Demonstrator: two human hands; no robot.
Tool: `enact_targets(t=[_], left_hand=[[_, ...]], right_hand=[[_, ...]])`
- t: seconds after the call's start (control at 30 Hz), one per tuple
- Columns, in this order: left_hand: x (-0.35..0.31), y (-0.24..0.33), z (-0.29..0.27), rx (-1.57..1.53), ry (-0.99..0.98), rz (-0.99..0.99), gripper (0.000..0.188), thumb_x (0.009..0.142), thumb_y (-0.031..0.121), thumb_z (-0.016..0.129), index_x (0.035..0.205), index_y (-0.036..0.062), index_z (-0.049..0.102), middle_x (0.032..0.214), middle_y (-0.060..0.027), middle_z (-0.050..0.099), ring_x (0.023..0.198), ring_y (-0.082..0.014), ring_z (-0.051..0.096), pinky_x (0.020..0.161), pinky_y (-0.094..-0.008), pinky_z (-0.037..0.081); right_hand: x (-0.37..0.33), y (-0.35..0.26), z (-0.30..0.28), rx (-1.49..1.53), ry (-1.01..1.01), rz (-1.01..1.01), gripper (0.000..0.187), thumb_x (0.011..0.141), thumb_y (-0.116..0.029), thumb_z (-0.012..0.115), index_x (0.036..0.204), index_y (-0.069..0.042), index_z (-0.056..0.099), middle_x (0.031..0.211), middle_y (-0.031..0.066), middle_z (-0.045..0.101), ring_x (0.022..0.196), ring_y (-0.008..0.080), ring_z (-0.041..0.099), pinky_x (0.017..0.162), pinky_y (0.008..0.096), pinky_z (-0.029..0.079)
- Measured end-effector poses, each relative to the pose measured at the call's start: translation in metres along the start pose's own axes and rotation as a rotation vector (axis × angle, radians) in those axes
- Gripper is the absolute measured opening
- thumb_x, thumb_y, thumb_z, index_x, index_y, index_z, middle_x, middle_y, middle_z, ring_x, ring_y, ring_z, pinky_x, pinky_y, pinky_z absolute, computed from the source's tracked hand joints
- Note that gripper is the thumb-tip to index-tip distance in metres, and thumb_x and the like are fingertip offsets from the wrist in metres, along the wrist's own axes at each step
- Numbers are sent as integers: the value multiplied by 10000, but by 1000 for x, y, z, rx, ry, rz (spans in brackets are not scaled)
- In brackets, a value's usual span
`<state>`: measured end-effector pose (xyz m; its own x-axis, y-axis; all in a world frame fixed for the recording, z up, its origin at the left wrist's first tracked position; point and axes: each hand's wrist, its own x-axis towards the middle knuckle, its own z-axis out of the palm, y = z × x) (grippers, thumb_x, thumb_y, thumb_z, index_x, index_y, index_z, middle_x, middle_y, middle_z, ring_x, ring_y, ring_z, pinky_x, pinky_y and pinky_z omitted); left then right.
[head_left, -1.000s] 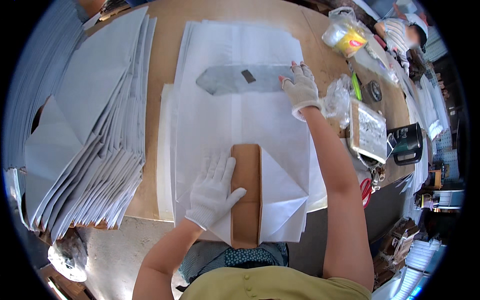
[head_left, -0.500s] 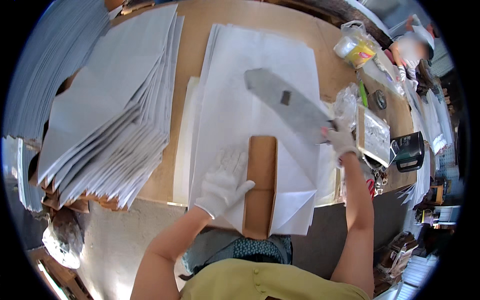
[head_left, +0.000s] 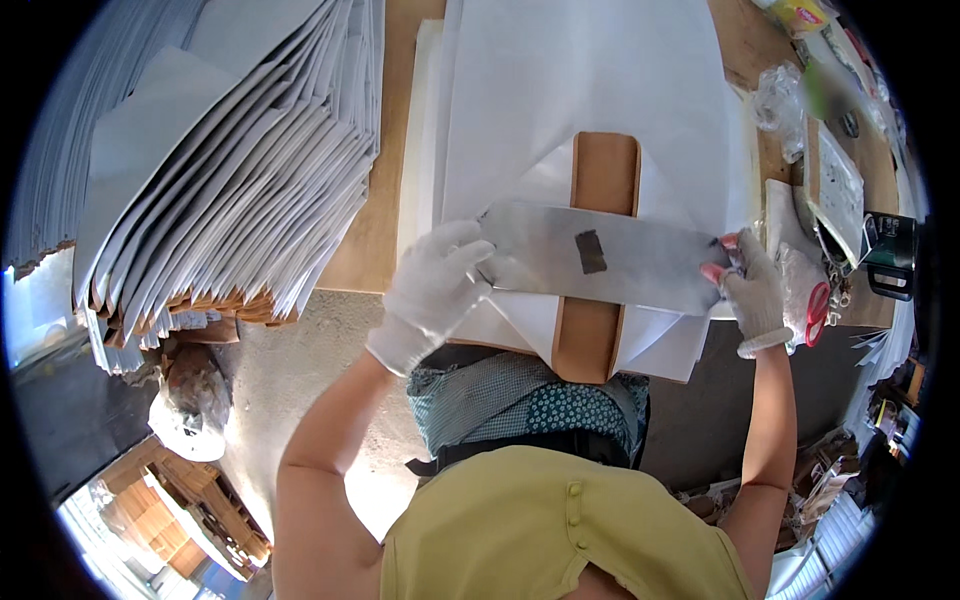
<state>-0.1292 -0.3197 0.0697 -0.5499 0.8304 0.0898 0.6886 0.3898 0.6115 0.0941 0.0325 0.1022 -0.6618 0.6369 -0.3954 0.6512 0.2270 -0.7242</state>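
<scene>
A flat grey metal plate (head_left: 660,262) with a dark patch in its middle lies crosswise over an open brown paper fold (head_left: 606,165). That fold belongs to a large white paper sack (head_left: 590,70), brown inside, with white folded corners showing at both sides. My left hand (head_left: 430,290), in a white glove, is closed on the plate's left end. At its right end, my gloved right hand (head_left: 757,295) grips the plate, reddish fingertips showing over its edge. The plate hides the middle of the brown fold.
A thick stack of folded white paper sacks (head_left: 240,180) fans out on the table's left. To the right are crumpled clear plastic (head_left: 778,105), a black mug (head_left: 888,255) and red-handled scissors (head_left: 817,312). A plastic-wrapped bundle (head_left: 190,405) stands on the floor at left.
My right hand has brought the plate nearer and laid it across the brown fold. My left hand has left the paper and taken the plate's other end. The view has shifted too.
</scene>
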Motion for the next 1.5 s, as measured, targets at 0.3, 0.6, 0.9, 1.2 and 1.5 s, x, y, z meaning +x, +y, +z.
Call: enact_targets(t=[0.3,0.6,0.9,1.2,1.5], left_hand=[[16,-54,-11,-95,-63,379,309,757,197,876,1005,111,712,966,-44,682,847,-242,684,771,-388,548],[14,4,0,306,-116,441,338,787,249,782,1016,70,609,903,-45,594,859,-263,640,803,-407,545],[31,27,39,257,-233,402,186,683,164,753,814,124,627,826,-37,582,795,-266,599,794,-399,466],[20,21,43,-85,-98,169,212,671,107,813,858,92,713,873,-49,653,854,-283,615,831,-394,442],[33,43,46,-62,-157,-194,380,711,107,846,1056,52,697,918,-81,643,944,-278,611,882,-443,465]], right_hand=[[11,31,31,-31,162,-127,331,759,-58,815,1068,10,716,1003,86,701,833,201,631,774,347,518],[26,-31,27,-935,2,-540,333,787,-99,806,1091,-82,671,1020,141,692,1003,351,672,915,444,504],[38,-17,16,-522,-357,-116,539,723,-108,886,1195,-112,625,1203,96,657,1214,363,615,985,481,522],[-18,0,24,-756,-134,-622,492,686,-287,928,1085,-145,678,1270,80,623,1199,341,616,989,452,535],[7,-19,36,-742,-182,-461,584,681,-250,926,1183,-129,653,1147,83,678,1089,318,677,942,450,534]])
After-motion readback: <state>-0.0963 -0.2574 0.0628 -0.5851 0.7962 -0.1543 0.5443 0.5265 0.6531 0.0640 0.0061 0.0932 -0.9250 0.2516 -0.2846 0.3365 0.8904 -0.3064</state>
